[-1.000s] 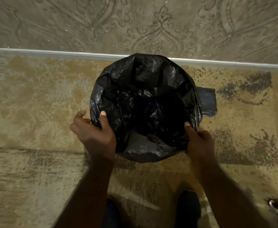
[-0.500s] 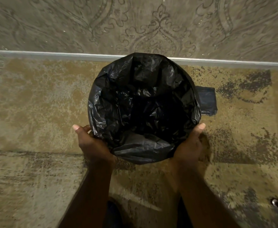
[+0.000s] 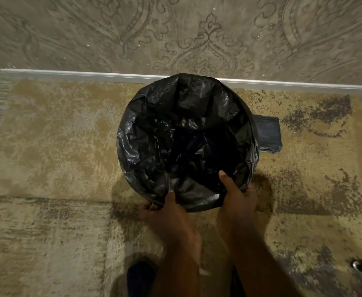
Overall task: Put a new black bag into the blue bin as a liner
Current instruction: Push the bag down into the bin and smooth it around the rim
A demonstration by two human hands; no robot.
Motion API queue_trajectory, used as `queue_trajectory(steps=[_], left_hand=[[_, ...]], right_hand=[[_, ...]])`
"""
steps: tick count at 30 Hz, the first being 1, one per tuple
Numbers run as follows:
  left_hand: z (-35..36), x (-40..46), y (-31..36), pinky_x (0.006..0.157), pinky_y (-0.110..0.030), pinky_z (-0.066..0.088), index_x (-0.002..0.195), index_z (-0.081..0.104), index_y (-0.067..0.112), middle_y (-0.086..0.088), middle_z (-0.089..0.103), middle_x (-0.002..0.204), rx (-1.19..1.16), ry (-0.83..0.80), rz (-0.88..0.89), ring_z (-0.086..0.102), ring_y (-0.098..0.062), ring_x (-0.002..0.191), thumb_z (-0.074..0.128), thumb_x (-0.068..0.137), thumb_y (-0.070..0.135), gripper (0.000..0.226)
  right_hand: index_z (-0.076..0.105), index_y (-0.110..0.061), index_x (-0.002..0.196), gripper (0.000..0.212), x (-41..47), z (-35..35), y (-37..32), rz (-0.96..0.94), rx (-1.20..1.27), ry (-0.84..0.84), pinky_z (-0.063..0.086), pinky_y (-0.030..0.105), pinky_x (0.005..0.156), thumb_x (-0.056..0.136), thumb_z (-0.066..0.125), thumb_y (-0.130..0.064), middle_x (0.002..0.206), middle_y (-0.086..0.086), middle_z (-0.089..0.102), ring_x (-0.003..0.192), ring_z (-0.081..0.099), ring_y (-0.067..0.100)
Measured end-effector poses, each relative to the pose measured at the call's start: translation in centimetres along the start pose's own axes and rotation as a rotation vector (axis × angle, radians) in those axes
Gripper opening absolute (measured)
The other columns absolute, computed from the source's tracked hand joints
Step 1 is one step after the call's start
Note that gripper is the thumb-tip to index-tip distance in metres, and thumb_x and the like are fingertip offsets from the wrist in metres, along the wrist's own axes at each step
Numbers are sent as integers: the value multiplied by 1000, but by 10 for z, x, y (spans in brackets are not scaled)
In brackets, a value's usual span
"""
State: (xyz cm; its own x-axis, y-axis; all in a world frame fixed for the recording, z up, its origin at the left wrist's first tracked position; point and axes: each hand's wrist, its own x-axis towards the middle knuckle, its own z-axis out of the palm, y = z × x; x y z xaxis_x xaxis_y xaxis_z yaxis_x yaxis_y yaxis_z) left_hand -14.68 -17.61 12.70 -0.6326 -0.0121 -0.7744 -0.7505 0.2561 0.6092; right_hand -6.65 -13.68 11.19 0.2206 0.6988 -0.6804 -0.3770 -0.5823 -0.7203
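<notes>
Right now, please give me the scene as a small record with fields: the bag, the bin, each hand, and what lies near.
bag: black bag spread open over the round mouth, folded over the rim all around
bin: hidden under the bag; its blue colour does not show
left hand: grips the bag at the near rim, thumb on top
right hand: grips the near rim, thumb inside the mouth
floor: patterned rug, white baseboard behind
nearby: folded dark plastic on the rug, right of the bin
</notes>
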Motion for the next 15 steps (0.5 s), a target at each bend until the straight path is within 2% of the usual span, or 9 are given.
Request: queue_trajectory(steps=[2, 3, 5, 8, 11, 15], left_hand=[[-5, 2, 1, 82, -40, 57, 121, 49, 15, -8, 64, 114, -67, -67, -12, 66, -21, 94, 61, 88, 3, 37], [-7, 2, 3, 80, -38, 56, 120, 51, 14, -7, 66, 111, -107, -91, -19, 67, -21, 95, 57, 89, 1, 34], [-10, 3, 6, 74, -31, 53, 114, 55, 16, -4, 67, 107, -187, -133, -11, 67, -19, 94, 53, 88, -2, 32], [-9, 9, 8, 78, -36, 53, 100, 58, 21, -4, 66, 104, -253, -172, -39, 66, -24, 96, 48, 84, -7, 33], [-9, 14, 15, 82, -42, 54, 110, 62, 16, -8, 68, 109, -276, -251, -54, 67, -29, 98, 44, 78, -10, 45], [-14, 7, 32, 80, -41, 57, 121, 60, 14, -8, 69, 112, -255, -357, -35, 69, -28, 100, 44, 75, -12, 55]], right_hand=[[71, -22, 98, 20, 5, -3, 2, 37, 42, 13, 59, 35, 81, 85, 69, -7, 105, 3, 76, 93, 74, 17], [70, -19, 100, 20, 6, -2, 1, 74, 94, 11, 59, 38, 82, 86, 67, -6, 105, 4, 76, 94, 74, 19], [69, -14, 106, 21, 10, -1, 2, 133, 165, 0, 56, 43, 86, 87, 64, -5, 106, 6, 76, 97, 73, 25], [67, -8, 113, 34, 10, 0, 4, 169, 187, -13, 57, 42, 78, 82, 59, 3, 107, 10, 75, 94, 73, 29], [65, -1, 111, 38, 7, 0, 0, 141, 189, -32, 58, 36, 66, 76, 55, 8, 97, 9, 77, 88, 74, 29], [64, -1, 113, 39, -7, 2, -13, 139, 202, -38, 57, 37, 68, 78, 51, 11, 92, 8, 76, 85, 73, 29]])
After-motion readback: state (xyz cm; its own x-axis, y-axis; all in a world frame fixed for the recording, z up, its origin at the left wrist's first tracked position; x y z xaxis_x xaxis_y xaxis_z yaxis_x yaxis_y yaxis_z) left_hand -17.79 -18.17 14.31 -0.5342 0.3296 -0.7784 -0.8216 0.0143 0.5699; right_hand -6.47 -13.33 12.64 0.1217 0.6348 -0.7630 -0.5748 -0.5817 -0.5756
